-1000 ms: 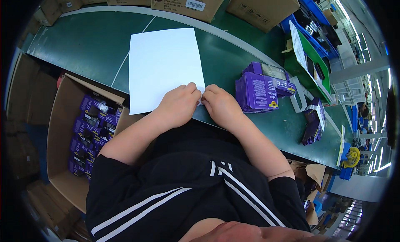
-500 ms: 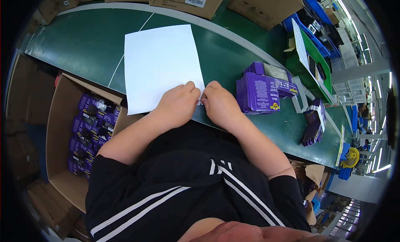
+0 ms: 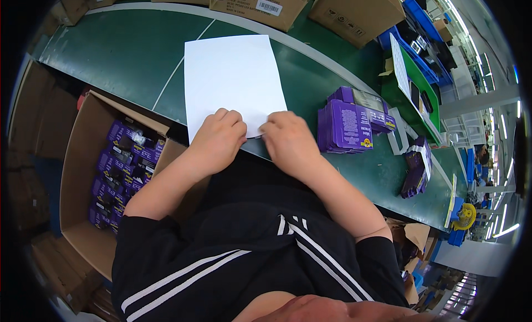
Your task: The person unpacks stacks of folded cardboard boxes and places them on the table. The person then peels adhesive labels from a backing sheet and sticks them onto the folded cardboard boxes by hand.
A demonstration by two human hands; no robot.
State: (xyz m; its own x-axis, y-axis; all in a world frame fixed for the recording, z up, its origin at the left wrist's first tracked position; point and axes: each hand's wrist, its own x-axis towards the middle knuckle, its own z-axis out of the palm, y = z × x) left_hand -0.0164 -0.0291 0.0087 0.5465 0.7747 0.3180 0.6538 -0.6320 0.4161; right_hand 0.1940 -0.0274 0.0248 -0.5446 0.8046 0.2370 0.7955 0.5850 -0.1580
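Observation:
A blank white sheet of paper [image 3: 235,72] lies on the green worktable, its near edge along the table's front edge. My left hand [image 3: 220,138] is closed at the sheet's near edge, its fingers bent and thumb toward the paper. To its right, my right hand [image 3: 291,142] has its fingers curled down over the near right part of the same edge, slightly smeared by motion. Between the two hands a short stretch of the edge shows. The undersides of both hands and most of the thumbs are hidden.
Stacked purple printed boxes [image 3: 343,125] stand right of the sheet, with another purple bundle [image 3: 415,169] beyond. A green bin [image 3: 429,78] is at the far right. Brown cartons [image 3: 354,17] line the back. At my left, an open carton [image 3: 83,172] holds several purple packages.
The sheet has shifted to the right in the view. My hands have moved apart along its near edge, the left one going left.

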